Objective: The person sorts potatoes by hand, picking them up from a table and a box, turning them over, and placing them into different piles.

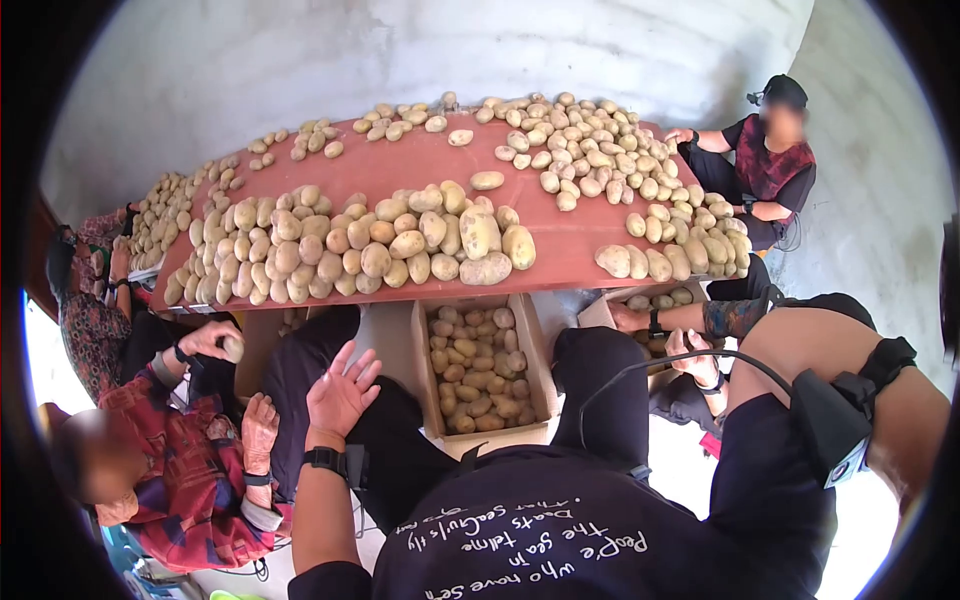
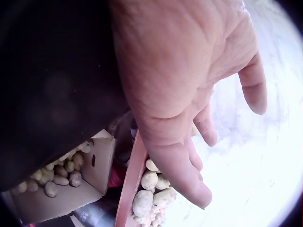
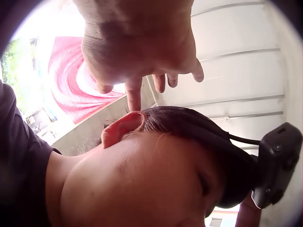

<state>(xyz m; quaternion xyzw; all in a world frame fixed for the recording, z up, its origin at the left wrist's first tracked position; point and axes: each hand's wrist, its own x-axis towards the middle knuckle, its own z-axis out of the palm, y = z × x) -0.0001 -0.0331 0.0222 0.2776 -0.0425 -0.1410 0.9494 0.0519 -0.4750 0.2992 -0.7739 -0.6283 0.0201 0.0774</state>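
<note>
My left hand [image 1: 340, 395] is held palm up above my left thigh, fingers spread and holding nothing. In the left wrist view the same hand [image 2: 175, 85] reaches past the table edge, with potatoes [image 2: 149, 189] beyond its fingers. Between my knees stands a cardboard box [image 1: 425, 385] filled with potatoes [image 1: 480, 365]. My right arm is raised, its hand outside the head view. The right wrist view shows that right hand [image 3: 142, 47] up beside my head, its fingers extended; one fingertip is right at the top of my ear [image 3: 125, 127].
A red table [image 1: 400, 170] ahead bears heaps of potatoes [image 1: 330, 245]. At left, a person in a red patterned shirt [image 1: 190, 480] holds a potato [image 1: 232, 348]. Another person [image 1: 770, 160] sits at the far right. A second box [image 1: 600, 310] stands right of my knee.
</note>
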